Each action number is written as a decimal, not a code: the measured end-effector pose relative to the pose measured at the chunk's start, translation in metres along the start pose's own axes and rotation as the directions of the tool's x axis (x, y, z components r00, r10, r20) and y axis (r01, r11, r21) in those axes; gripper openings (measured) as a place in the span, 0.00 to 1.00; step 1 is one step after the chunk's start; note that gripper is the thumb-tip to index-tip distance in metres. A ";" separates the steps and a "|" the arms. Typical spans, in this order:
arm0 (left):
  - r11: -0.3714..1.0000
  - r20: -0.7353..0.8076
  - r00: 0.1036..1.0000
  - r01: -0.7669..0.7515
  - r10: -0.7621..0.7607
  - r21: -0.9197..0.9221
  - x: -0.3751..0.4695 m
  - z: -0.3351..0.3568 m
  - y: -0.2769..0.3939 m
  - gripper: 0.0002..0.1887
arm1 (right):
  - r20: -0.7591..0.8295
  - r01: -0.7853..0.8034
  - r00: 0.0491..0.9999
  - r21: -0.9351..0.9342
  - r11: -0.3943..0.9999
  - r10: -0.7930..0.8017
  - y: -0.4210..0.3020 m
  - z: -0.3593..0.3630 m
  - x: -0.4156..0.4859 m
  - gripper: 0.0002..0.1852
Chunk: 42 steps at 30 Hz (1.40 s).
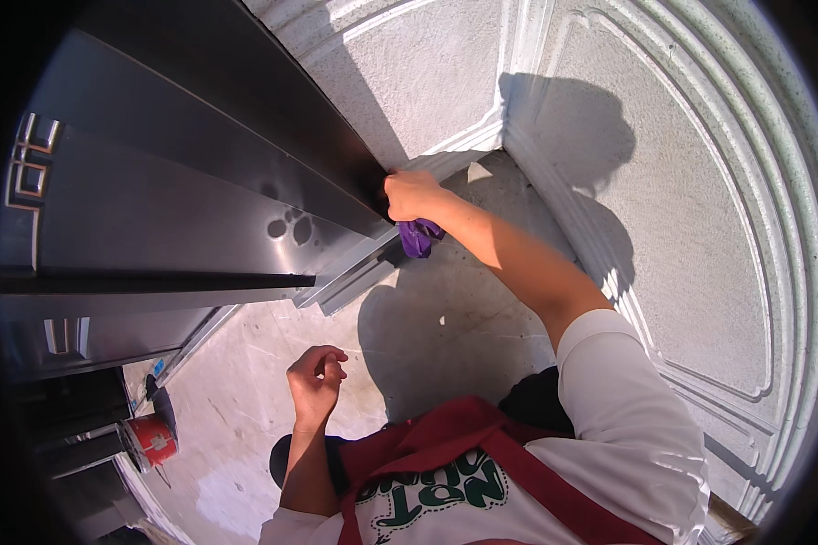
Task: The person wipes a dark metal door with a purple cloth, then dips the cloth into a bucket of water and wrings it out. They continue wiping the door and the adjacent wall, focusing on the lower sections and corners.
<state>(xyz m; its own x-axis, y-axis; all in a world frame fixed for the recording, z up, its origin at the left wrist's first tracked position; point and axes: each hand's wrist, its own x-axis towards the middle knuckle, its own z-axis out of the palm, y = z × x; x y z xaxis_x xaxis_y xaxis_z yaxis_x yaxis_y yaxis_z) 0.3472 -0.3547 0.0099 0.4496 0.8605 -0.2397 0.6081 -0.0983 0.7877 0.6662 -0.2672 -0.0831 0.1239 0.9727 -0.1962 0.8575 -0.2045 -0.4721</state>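
My right hand (412,195) is shut on a purple cloth (417,238), which hangs below my fist in loose folds. The fist presses against the outer edge of a dark metal door frame (334,146), low down near its foot. Part of the cloth is hidden under my fingers. My left hand (315,376) hovers over the floor in front of my body, its fingers loosely curled and a little apart, with nothing seen in it. Dark round wet-looking spots (293,228) mark the metal panel to the left of my right hand.
A pale stone wall (682,204) with moulded panels meets another wall in a corner on the right. A grey metal sill (354,272) edges the doorway. On the stone floor (245,388), a red bucket (151,441) stands at lower left. A pale fragment (478,172) lies near the corner.
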 end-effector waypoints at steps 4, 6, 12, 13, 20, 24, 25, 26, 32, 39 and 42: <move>0.997 -0.019 0.997 -0.071 0.072 0.025 0.003 0.008 0.002 0.06 | 0.352 0.025 0.933 0.156 0.987 -0.079 0.005 -0.025 -0.021 0.15; 0.992 -0.005 0.993 -0.117 0.117 0.047 -0.001 0.010 0.003 0.06 | 0.393 0.037 0.908 0.276 0.960 -0.147 0.020 -0.025 -0.050 0.17; 0.990 0.016 0.994 -0.110 0.109 0.091 -0.011 0.007 0.006 0.06 | -0.290 0.105 0.953 0.046 0.993 -0.088 0.019 0.008 -0.051 0.22; 0.988 0.007 0.993 -0.115 0.115 0.106 -0.011 0.006 0.007 0.06 | -0.339 0.134 0.925 -0.134 0.982 -0.172 0.010 0.016 -0.039 0.24; 0.984 -0.007 0.991 -0.135 0.137 0.120 -0.010 0.000 0.004 0.06 | 0.035 0.084 0.992 0.519 0.850 -0.120 0.071 0.045 -0.051 0.26; 0.975 0.001 0.988 -0.150 0.152 0.165 -0.014 -0.003 0.000 0.06 | 0.056 -0.113 0.991 0.840 0.530 0.124 0.111 0.072 -0.062 0.23; 0.974 0.009 0.989 -0.146 0.147 0.171 -0.014 -0.003 0.000 0.06 | -0.055 -0.001 0.994 0.863 0.504 0.096 0.112 0.080 -0.059 0.23; 0.974 0.015 0.990 -0.141 0.141 0.177 -0.013 -0.004 -0.001 0.06 | -0.103 0.029 0.987 0.868 0.495 0.122 0.109 0.089 -0.052 0.23; 0.974 0.009 0.992 -0.125 0.126 0.189 -0.006 -0.005 -0.003 0.06 | -0.436 0.292 0.900 0.554 0.779 -0.027 0.078 0.135 -0.006 0.32; 0.964 0.022 0.989 -0.147 0.146 0.223 -0.004 -0.006 -0.007 0.05 | 0.209 -0.137 0.977 0.491 0.860 0.036 0.112 0.109 -0.031 0.33; 0.962 0.031 0.988 -0.156 0.153 0.225 -0.010 -0.004 -0.008 0.05 | 0.120 -0.200 0.980 0.551 0.810 0.160 0.115 0.110 -0.041 0.32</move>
<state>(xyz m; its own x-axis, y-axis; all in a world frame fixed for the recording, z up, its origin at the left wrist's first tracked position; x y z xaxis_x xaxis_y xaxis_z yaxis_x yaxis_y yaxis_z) 0.3351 -0.3606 0.0088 0.5577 0.8191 -0.1340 0.6617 -0.3413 0.6676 0.7048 -0.3431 -0.2235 0.1981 0.9072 -0.3711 0.3949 -0.4204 -0.8169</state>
